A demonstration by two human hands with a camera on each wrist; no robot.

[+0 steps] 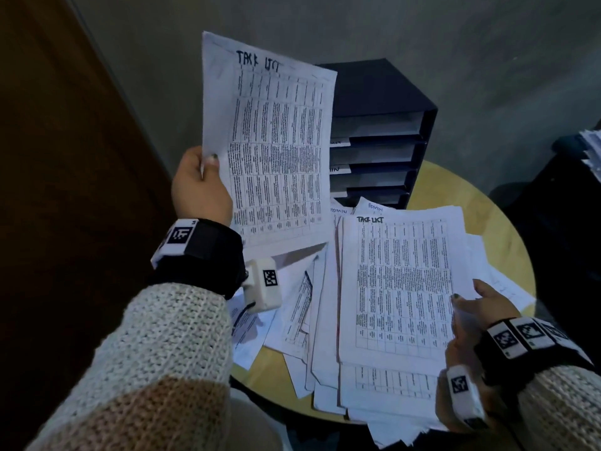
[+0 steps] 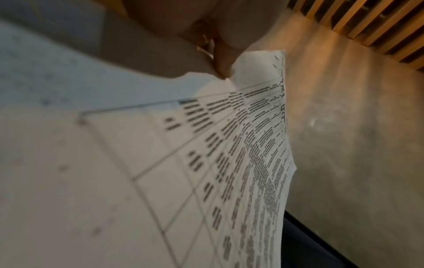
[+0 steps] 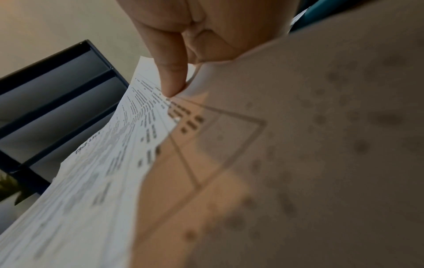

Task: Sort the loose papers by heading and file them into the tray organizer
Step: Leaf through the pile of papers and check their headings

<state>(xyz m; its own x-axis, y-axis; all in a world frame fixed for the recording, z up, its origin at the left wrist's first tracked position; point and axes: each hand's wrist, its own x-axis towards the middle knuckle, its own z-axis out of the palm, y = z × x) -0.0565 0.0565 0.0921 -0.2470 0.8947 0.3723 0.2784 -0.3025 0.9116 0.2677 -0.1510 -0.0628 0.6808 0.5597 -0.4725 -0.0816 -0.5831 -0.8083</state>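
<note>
My left hand (image 1: 203,183) pinches the left edge of a raised sheet (image 1: 270,141) headed "TASK LIST", held upright in front of the tray organizer (image 1: 383,138). The left wrist view shows the thumb (image 2: 222,61) pressed on that sheet (image 2: 206,163). My right hand (image 1: 471,323) grips the right edge of a stack of sheets (image 1: 400,288), also headed "TASK LIST", lying over the loose pile. In the right wrist view the thumb (image 3: 172,76) presses on this stack (image 3: 103,172). The dark organizer has several shelves with papers in them.
Loose papers (image 1: 302,314) are spread over a round yellow table (image 1: 481,216); some show "ADMIN" headings near the organizer's foot. A grey wall stands behind. Another paper stack (image 1: 590,151) lies on dark furniture at the right edge. A brown door panel is at the left.
</note>
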